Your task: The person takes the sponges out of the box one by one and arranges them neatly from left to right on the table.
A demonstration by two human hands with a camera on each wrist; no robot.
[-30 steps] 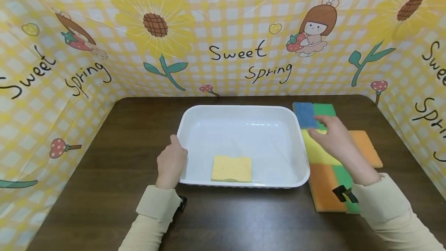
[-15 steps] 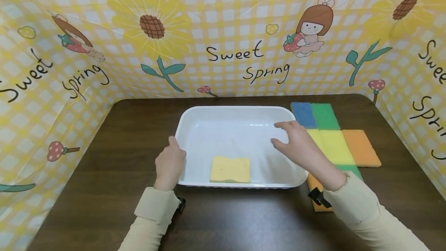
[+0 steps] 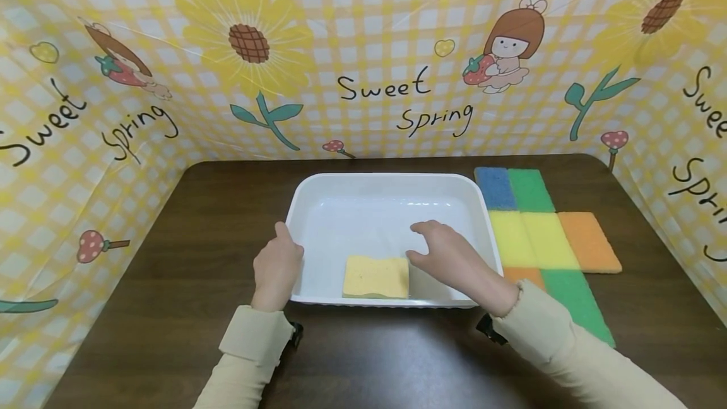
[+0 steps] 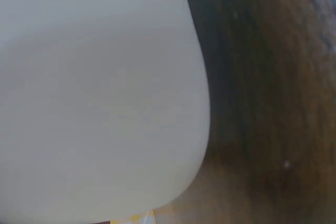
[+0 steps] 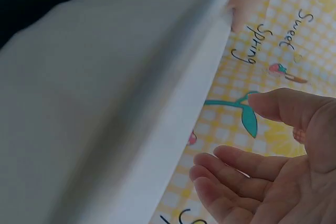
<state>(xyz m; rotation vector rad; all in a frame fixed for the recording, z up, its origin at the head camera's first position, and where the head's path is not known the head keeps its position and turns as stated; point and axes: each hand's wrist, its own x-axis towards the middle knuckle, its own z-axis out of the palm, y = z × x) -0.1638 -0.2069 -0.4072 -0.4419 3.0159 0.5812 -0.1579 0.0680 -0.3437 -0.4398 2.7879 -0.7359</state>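
A white rectangular tray (image 3: 341,219) stands on the dark wooden table. My left hand (image 3: 277,268) grips its left rim; in the left wrist view only a smooth pale surface and the table show, without the hand. Against the tray's near wall lies a pale yellow sponge (image 3: 375,278) with a thin green edge below. My right hand (image 3: 451,257) hovers over the tray just right of the sponge, thumb and fingers spread apart with nothing between them. The right wrist view also shows this right hand (image 5: 262,166) with loosely bent fingers and an empty palm.
Right of the tray, several scouring pads lie flat edge to edge: blue (image 3: 495,188), green (image 3: 531,190), yellow (image 3: 548,240), orange (image 3: 591,242) and another green (image 3: 579,302). A patterned yellow checked cloth (image 3: 386,36) walls the table (image 3: 227,207) at the back and sides.
My right hand has moved left from above the scouring pads, over the tray, to beside the sponge. The left hand has kept its hold on the rim.
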